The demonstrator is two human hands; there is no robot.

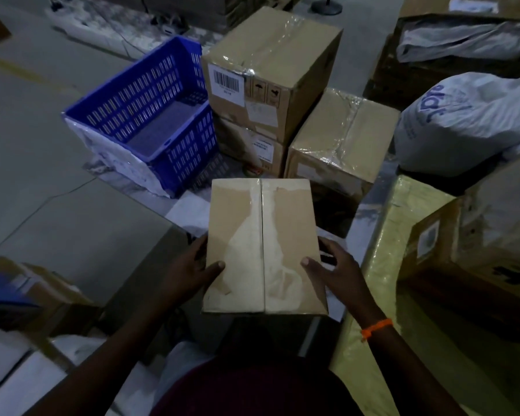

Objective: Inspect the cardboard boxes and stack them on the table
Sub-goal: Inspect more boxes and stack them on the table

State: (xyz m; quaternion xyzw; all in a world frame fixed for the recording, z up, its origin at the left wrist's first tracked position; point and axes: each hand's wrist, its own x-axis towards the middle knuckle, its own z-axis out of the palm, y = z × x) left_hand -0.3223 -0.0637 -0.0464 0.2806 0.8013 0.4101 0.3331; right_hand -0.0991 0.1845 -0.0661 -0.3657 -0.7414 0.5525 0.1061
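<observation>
From the head camera, the inspecting step looks to be in hand: a small brown cardboard box (263, 244) with a seam running down the middle of its top face is held up in front of the body, clear of the floor, its top turned to the camera. The left hand (192, 265) grips the box's left edge, thumb pressed flat on the top face and the other fingers wrapped down the side out of sight. The right hand (332, 265), with an orange band (376, 327) at the wrist, mirrors it on the right edge. Both forearms reach forward from the bottom of the view, converging on the box. Beyond it stand a blue slotted plastic crate (138, 115), two stacked tape-wrapped cartons (270, 70) with a third carton (339, 136) touching them on the right, and a white printed sack (463, 121). Next would probably come turning the box to check its other faces, then carrying it to the table. Which surface is the table I cannot tell; a yellowish wrapped block (382, 265) lies just to the right.
</observation>
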